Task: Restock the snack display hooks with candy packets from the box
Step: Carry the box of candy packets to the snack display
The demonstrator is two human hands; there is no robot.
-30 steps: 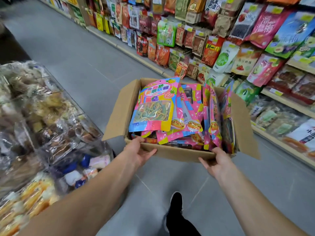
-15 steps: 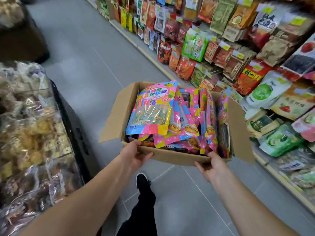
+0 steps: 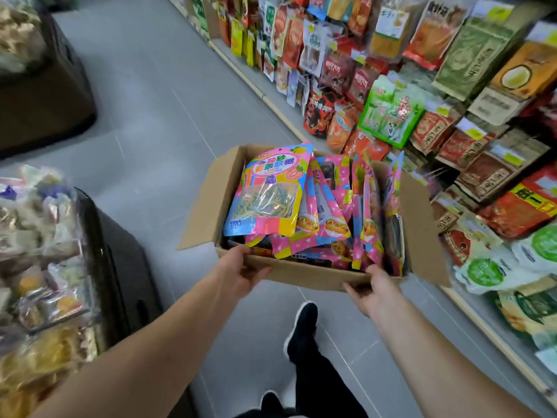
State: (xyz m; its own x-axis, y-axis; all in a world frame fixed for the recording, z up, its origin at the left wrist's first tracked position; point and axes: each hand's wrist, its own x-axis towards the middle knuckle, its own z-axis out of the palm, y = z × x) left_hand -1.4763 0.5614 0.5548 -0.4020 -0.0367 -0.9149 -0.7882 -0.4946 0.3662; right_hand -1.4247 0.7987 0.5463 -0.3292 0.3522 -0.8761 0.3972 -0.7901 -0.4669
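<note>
Bright, even light, seemingly from overhead; edges bow and blur, soft shadows.

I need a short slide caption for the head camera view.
Both hands, left and right, carry an open cardboard box of candy packets along a snack aisle.

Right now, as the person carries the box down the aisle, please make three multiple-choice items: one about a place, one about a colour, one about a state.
1. Where are the hanging snack packets?
A. On the person's right
B. On the person's left
C. Behind the dark bin

2. What main colour are the packets standing behind the front candy packet?
A. Brown
B. White
C. Pink

3. How is the cardboard box held?
A. By both hands
B. By the left hand alone
C. It rests on the floor

Answers: 1 A, the display fills the right side. 2 C, pink packets show there. 3 A, left hand and right hand grip its near edge.
</note>
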